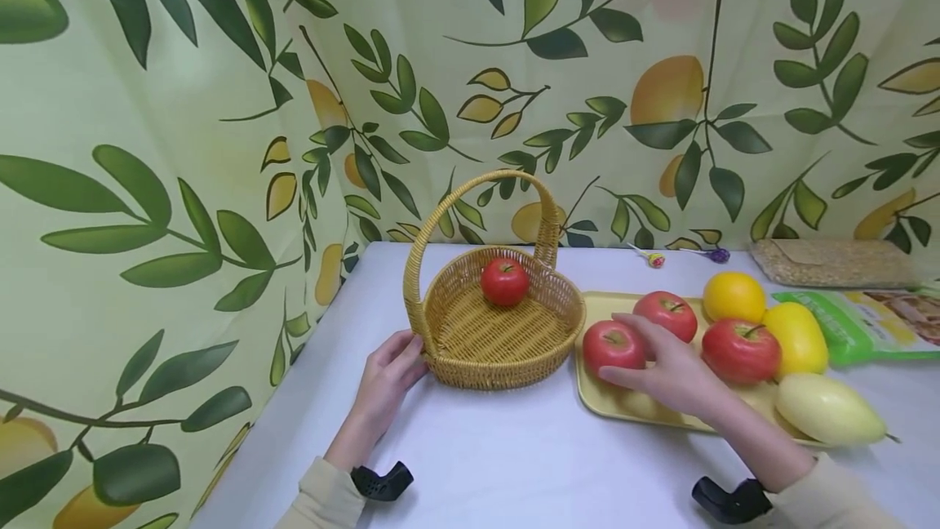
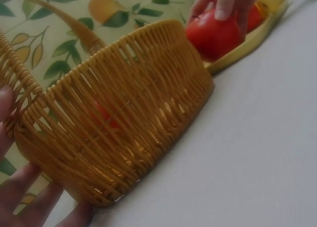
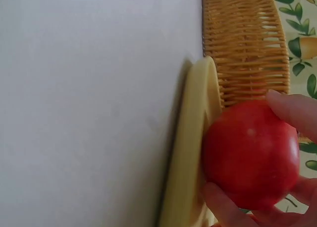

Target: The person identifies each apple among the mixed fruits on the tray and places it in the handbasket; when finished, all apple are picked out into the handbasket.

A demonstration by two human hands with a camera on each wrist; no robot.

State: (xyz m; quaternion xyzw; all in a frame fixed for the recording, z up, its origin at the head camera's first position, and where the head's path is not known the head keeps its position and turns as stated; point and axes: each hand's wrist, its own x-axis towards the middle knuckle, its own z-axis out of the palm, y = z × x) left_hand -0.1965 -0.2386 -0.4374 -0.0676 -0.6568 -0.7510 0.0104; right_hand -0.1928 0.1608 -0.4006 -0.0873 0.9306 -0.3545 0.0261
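A wicker basket (image 1: 492, 333) with a tall handle stands on the white table, and one red apple (image 1: 504, 281) lies inside it. My left hand (image 1: 392, 370) rests against the basket's left wall near the handle's base, its fingers (image 2: 25, 192) lying along the weave (image 2: 124, 118). To the right of the basket is a yellow tray (image 1: 624, 405) of fruit. My right hand (image 1: 649, 357) grips the leftmost red apple (image 1: 605, 343) on it. The right wrist view shows that apple (image 3: 250, 152) between thumb and fingers (image 3: 292, 110), close to the tray rim (image 3: 190, 152) and the basket wall (image 3: 247, 43).
The tray also carries two more red apples (image 1: 667, 314) (image 1: 740, 349), an orange (image 1: 733, 296), a yellow fruit (image 1: 796, 337) and a pale yellow one (image 1: 830, 408). A green packet (image 1: 874, 329), a woven mat (image 1: 830, 261) and lollipops (image 1: 654, 260) lie behind. Leaf-print curtains close the left and back.
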